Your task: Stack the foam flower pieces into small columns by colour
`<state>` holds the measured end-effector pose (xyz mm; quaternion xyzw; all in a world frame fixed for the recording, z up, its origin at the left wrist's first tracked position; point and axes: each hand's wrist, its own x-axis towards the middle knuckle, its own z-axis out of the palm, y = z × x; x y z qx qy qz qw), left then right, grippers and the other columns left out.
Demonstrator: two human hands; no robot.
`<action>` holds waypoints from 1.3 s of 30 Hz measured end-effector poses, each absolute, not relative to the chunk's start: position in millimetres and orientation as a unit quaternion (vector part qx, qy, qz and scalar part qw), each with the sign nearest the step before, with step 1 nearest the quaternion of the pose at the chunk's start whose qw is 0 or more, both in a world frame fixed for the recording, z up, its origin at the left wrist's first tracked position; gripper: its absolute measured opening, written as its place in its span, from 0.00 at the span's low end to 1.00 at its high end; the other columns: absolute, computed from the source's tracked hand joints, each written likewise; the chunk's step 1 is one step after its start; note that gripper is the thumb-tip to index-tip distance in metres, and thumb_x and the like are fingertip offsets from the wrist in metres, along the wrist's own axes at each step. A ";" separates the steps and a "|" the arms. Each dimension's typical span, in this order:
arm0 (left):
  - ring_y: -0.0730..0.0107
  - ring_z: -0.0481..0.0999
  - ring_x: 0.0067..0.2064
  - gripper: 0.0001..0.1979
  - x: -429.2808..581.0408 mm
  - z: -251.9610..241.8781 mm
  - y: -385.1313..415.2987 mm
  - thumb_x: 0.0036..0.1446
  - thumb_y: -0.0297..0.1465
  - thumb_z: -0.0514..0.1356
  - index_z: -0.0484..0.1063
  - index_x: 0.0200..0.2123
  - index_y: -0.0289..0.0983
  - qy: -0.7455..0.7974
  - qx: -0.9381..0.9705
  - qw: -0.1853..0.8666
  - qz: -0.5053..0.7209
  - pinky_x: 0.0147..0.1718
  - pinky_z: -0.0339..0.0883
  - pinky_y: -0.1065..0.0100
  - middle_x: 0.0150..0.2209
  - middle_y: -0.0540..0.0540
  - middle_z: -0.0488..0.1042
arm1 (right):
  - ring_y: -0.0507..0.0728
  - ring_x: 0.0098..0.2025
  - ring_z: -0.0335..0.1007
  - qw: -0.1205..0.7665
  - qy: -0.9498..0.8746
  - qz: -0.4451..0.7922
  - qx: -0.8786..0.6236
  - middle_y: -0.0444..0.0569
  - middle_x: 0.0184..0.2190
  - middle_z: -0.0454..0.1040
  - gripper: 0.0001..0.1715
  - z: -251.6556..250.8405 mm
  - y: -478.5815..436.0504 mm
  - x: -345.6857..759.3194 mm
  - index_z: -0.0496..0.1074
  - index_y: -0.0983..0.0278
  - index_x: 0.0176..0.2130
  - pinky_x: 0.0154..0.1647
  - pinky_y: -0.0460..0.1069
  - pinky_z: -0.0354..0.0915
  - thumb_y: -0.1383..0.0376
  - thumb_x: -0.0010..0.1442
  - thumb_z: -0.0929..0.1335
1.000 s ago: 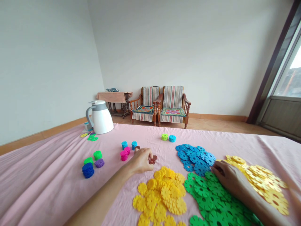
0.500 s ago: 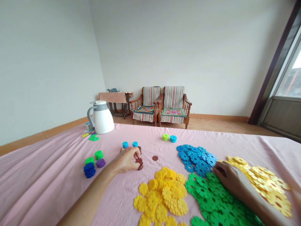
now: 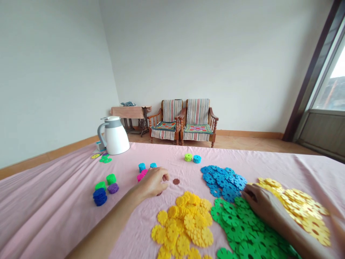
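My left hand [image 3: 154, 181] hovers over the pink cloth with thumb and fingers apart and nothing visible between them. A brown notched disc [image 3: 159, 193] shows in part under its thumb; other brown ones may be hidden by the hand. Just right of its fingertips a single brown disc [image 3: 176, 181] lies flat. Behind the wrist are pink discs [image 3: 142, 175] and two small light-blue stacks [image 3: 141, 167]. My right hand [image 3: 257, 199] rests loosely curled, a gap between thumb and fingers, where the blue pile [image 3: 222, 181], green pile [image 3: 242, 226] and golden-yellow pile [image 3: 304, 207] meet.
A yellow disc pile [image 3: 184, 225] lies between my arms. At left stand dark-blue [image 3: 100, 197], green [image 3: 111, 178] and purple [image 3: 113, 188] stacks. Lime [image 3: 188, 157] and blue [image 3: 197, 159] stacks are farther back. A white jug [image 3: 116, 138] stands near the far left edge.
My left hand has moved slightly right and its fingers have come off the brown discs, uncovering the pink discs behind. My right hand stays in place. The view has shifted slightly.
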<state>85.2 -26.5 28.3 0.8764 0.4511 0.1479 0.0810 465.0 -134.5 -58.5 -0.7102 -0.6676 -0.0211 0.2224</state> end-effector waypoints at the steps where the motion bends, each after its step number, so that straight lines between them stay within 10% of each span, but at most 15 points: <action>1: 0.69 0.72 0.35 0.08 93.1 28.2 -24.6 0.44 0.26 0.56 0.73 0.28 0.39 0.450 0.880 0.078 0.130 0.32 0.60 0.73 0.31 0.50 0.74 | 0.55 0.28 0.67 0.225 -0.668 -0.023 -0.709 0.46 0.24 0.71 0.14 -58.4 -134.5 464.7 0.66 0.60 0.26 0.30 0.49 0.58 0.56 0.56 0.59; 39: 0.71 0.70 0.31 0.08 54.0 32.5 -29.5 0.39 0.29 0.59 0.72 0.28 0.37 0.456 0.865 0.150 0.147 0.29 0.60 0.74 0.31 0.50 0.71 | 0.55 0.27 0.66 0.233 -0.665 -0.016 -0.709 0.47 0.24 0.71 0.15 -58.4 -133.5 465.0 0.66 0.60 0.25 0.30 0.49 0.58 0.55 0.55 0.59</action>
